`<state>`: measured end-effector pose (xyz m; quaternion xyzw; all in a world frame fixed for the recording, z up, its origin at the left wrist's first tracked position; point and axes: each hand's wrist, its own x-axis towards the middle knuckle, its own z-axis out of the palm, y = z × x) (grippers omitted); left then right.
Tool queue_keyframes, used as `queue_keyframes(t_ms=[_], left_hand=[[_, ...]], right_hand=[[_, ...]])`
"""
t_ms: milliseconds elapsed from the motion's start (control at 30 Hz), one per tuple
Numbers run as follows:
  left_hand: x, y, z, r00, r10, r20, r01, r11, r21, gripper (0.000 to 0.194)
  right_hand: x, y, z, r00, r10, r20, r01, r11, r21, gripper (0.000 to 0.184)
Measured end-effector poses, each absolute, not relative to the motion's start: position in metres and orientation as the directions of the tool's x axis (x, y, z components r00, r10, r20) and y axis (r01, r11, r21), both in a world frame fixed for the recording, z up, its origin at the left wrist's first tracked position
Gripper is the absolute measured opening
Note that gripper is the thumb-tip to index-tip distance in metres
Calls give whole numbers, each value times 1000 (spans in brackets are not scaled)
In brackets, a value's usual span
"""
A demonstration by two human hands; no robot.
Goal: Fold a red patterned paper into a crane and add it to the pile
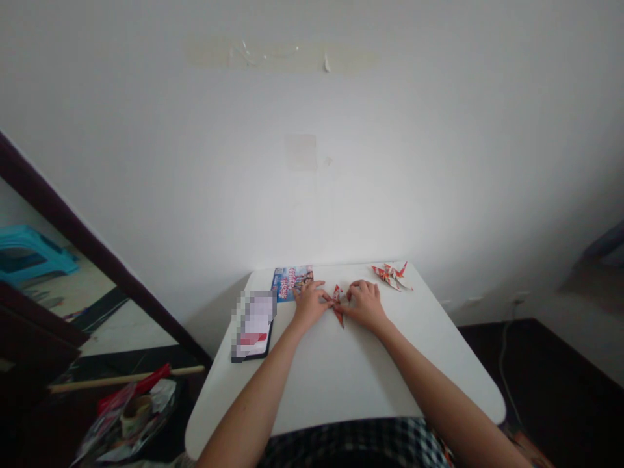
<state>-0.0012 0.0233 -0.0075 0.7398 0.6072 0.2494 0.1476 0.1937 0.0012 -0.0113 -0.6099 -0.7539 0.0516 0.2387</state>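
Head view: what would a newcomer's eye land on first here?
Probably the small red folded paper mid-table, with the left hand and right hand meeting at it. Next, the similarly coloured folded paper pieces at the white table's back right corner. The bright blue stool at the picture's far left also stands out.

L hand (310, 301), R hand (366, 304), prob. pinching paper (340, 316)

Narrow, pointed, folded red paper (340, 315)
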Motion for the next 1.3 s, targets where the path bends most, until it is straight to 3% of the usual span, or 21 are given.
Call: queue_keyframes(t_ms=[233, 767, 967, 1167, 1300], left_hand=[[-2, 23, 0, 161, 973, 167, 823, -226, 521, 4], [-3, 22, 4, 191, 969, 157, 826, -245, 507, 4], [-2, 20, 3, 168, 969, 180, 824, -238, 514, 2], [-2, 19, 4, 151, 968, 201, 825, -235, 513, 4], [-3, 21, 1, 156, 967, 199, 824, -239, 514, 4]], right_hand=[[191, -1, -6, -141, 952, 271, 906, 235, -353, 45], [214, -3, -2, -317, 925, 208, 848, 375, -374, 64], [218, 2, -5, -316, 930, 187, 822, 367, -436, 41], [214, -3, -6, -316, 928, 195, 836, 370, -406, 73], [211, -5, -8, -309, 933, 187, 840, 359, -407, 69]])
